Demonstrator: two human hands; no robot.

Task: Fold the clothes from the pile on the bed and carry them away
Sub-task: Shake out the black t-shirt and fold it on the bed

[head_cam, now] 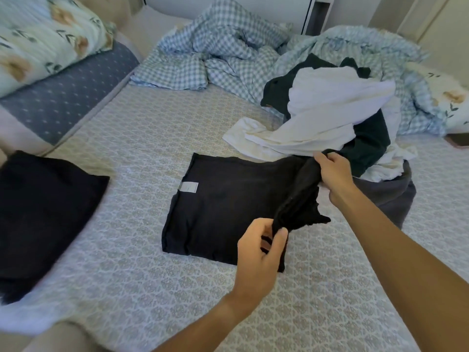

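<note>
While two hands (pixel 256 247) (pixel 332 174) pinch one black garment (pixel 228 209) in their fingers, another lies folded (pixel 43 214).

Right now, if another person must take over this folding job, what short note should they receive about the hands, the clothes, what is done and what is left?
Left hand: pinches the near end of the raised right edge of the black garment.
Right hand: grips the far end of that same edge.
The black garment lies mostly flat in the middle of the bed, label showing, its fold not finished.
Done: one dark folded garment lies at the left.
Left: finish this fold, then fold the pile of white and dark clothes at the right. Nothing looks carried away yet.
</note>
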